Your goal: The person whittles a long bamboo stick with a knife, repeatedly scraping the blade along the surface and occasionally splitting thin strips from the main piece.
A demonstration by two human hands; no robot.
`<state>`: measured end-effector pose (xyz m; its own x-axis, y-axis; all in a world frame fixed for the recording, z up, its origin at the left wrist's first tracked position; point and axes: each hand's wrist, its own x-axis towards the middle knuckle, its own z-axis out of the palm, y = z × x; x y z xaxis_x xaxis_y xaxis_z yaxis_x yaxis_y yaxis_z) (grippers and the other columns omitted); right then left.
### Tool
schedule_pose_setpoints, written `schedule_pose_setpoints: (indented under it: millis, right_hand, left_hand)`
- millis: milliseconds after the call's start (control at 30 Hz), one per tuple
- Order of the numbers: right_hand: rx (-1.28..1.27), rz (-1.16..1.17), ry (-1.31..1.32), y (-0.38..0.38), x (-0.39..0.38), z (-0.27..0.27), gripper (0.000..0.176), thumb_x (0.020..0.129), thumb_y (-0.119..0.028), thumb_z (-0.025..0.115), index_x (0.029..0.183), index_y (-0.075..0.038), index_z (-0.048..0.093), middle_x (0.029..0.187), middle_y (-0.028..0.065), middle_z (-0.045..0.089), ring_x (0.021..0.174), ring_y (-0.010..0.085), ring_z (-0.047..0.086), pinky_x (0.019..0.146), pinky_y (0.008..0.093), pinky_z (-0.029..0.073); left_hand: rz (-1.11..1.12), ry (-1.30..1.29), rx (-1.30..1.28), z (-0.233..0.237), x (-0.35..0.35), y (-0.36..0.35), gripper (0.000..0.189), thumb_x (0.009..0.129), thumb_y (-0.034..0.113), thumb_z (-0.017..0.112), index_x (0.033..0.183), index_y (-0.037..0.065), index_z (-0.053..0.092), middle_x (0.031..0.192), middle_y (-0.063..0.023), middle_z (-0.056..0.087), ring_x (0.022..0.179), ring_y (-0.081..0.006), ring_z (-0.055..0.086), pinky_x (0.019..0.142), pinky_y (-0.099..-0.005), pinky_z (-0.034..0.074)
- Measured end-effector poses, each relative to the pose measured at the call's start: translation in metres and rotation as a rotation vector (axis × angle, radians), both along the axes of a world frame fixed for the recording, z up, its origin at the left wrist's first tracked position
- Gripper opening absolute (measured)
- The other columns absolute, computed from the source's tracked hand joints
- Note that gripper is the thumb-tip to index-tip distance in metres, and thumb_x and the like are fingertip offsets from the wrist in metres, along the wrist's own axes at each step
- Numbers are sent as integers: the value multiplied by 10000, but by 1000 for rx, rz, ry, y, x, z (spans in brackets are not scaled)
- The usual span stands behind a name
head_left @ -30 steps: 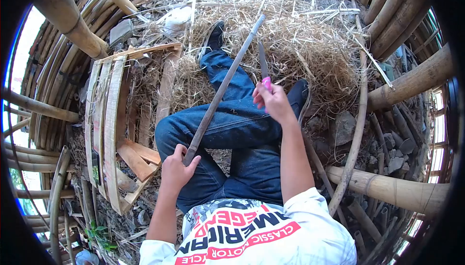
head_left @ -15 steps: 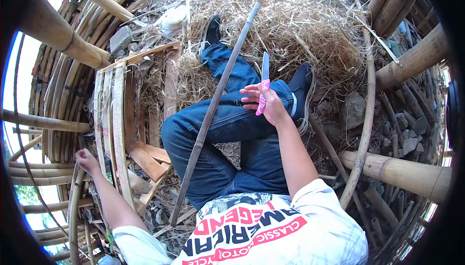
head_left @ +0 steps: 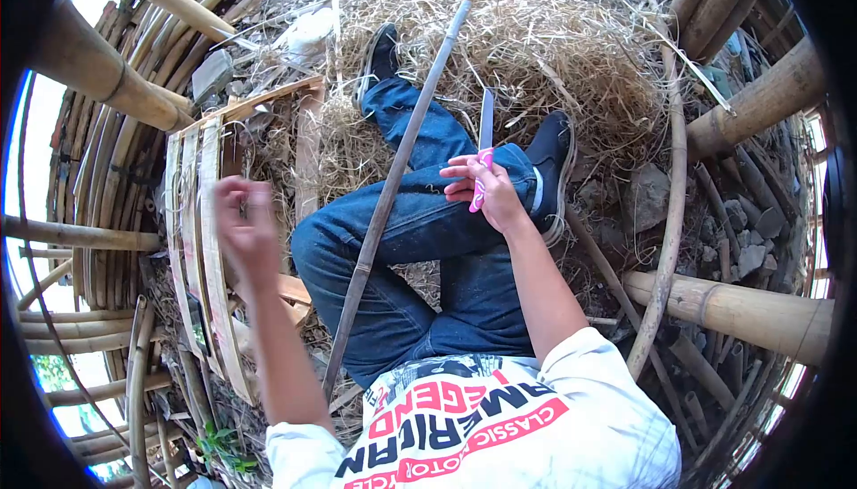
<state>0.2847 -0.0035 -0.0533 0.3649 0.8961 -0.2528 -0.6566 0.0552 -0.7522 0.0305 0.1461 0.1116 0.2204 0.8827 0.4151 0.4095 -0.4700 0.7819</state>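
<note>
Two hands are showing, well apart. The right hand (head_left: 493,192) is sitting near frame centre, fingers clamping on a pink-handled knife (head_left: 486,132). The blade is pointing up toward 12 o'clock, w/ the pink grip running through the fist, and the hand is resting over the raised knee of the jeans (head_left: 420,221).

The left hand (head_left: 243,232) is hanging in the air at approx. 9 o'clock from the right one. It's motion-blurred, fingers looking loosely curled; can't tell if it's closing on or touching anything.

Btwn the hands a long bamboo stick (head_left: 385,203) is lying across the thigh, w/ neither hand gripping it. Its far tip is pointing to 1 o'clock into the straw pile (head_left: 571,60), and its near end is reaching down to 7 o'clock beside the shirt (head_left: 500,426).

Behind the left hand, at 9 o'clock, a frame of bamboo slats (head_left: 201,248) is lying on the ground. One black shoe (head_left: 379,50) is sitting at 12 o'clock by the stick's far part, and the second black shoe (head_left: 552,154) is just at 2 o'clock of the knife hand. A thick bamboo pole (head_left: 732,310) is lying at 4 o'clock, w/ stones (head_left: 647,194) at 3 o'clock.
</note>
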Motion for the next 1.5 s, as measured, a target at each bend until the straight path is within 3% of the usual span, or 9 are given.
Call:
schedule_pose_setpoints:
  millis: [133,367,500,667,733,800,1000,1267,1500]
  right_hand:
    - [-53,16,-190,-10,-20,23,248,994,-176,484,1136,-9,601,1007,114,681,754,143,670,690,292,567]
    - [-25,190,-236,-23,-57,35,226,994,-167,488,1063,-5,630,884,136,699,667,141,659,609,256,545]
    - [-23,193,-220,-18,-64,40,232,996,-172,484,1068,-5,628,874,133,698,663,139,658,603,255,543]
    - [-143,124,-310,-25,-51,57,193,985,-157,509,1058,-26,631,785,68,674,607,83,603,530,215,491]
    - [-187,145,-340,-28,-50,63,192,979,-170,529,995,-20,647,721,28,635,592,65,547,527,222,450]
    - [-58,124,-703,-30,-56,62,215,964,-199,567,894,-12,645,666,1,582,597,56,485,536,248,416]
    - [-173,371,-971,-23,-101,80,338,963,-366,518,893,-45,597,672,171,641,672,368,659,594,438,492]
    - [-76,386,-1407,-18,-118,66,365,952,-395,529,784,-78,592,623,182,621,589,373,633,519,480,492]
    - [-7,313,-1443,-30,-115,59,392,921,-401,585,691,-85,566,571,149,599,538,345,622,481,441,483]
  left_hand:
    - [-183,497,61,-19,19,-76,431,748,149,730,1097,28,509,1060,-164,509,1034,-337,510,930,-420,392]
    - [-121,1110,-283,-38,-43,-126,452,710,138,763,1076,48,515,1002,-145,563,986,-362,561,851,-445,447]
    - [-155,990,-299,-55,-65,-124,268,831,162,661,1052,70,540,871,-185,637,824,-398,638,668,-489,488]
    - [-189,760,-613,-41,-66,-113,176,958,174,507,1036,17,528,828,-240,645,835,-436,622,672,-498,460]
    - [-228,618,-695,-43,-69,-113,191,975,185,491,1047,16,542,734,-188,613,706,-348,626,623,-436,450]
    - [-271,556,-802,-52,-79,-112,201,982,188,479,1049,11,547,693,-153,571,648,-281,577,603,-399,437]
    - [-328,499,-883,-47,-83,-114,228,997,185,444,1051,-11,548,653,-85,479,604,-149,460,589,-328,413]
    - [-334,438,-889,-31,-92,-129,195,1001,180,437,966,27,552,652,-10,447,615,-103,425,568,-281,378]
    - [-389,408,-1023,-26,-96,-136,194,1011,204,432,964,46,535,677,11,443,633,-80,412,575,-254,366]
